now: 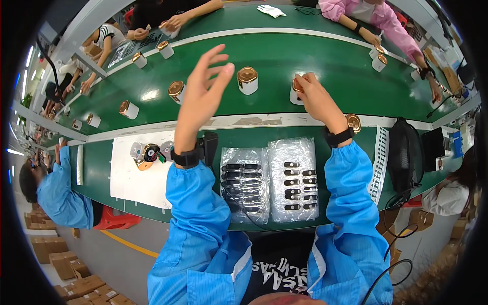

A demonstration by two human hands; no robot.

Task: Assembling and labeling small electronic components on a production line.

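Observation:
My right hand (320, 100) reaches over the green work surface, its fingers closed round the copper-coloured top of a white canister (296, 97) that stands upright. My left hand (202, 91) is raised above the same surface with its fingers apart and holds nothing. Just right of it stands another white canister with a copper top (247, 81). A similar canister (176, 90) is partly behind my left hand. On the near table, below my left wrist, a small assembly of black, copper and clear parts (149, 154) lies on a white sheet (133, 180).
Two clear plastic bags (244, 203) (294, 170) carry rows of small black pieces before me. A sticker strip (378, 165) and a black bag (407, 152) lie rightward. A pale rail (264, 120) crosses between table and green surface. More canisters (129, 109) stand leftward; co-workers' hands (175, 21) work opposite.

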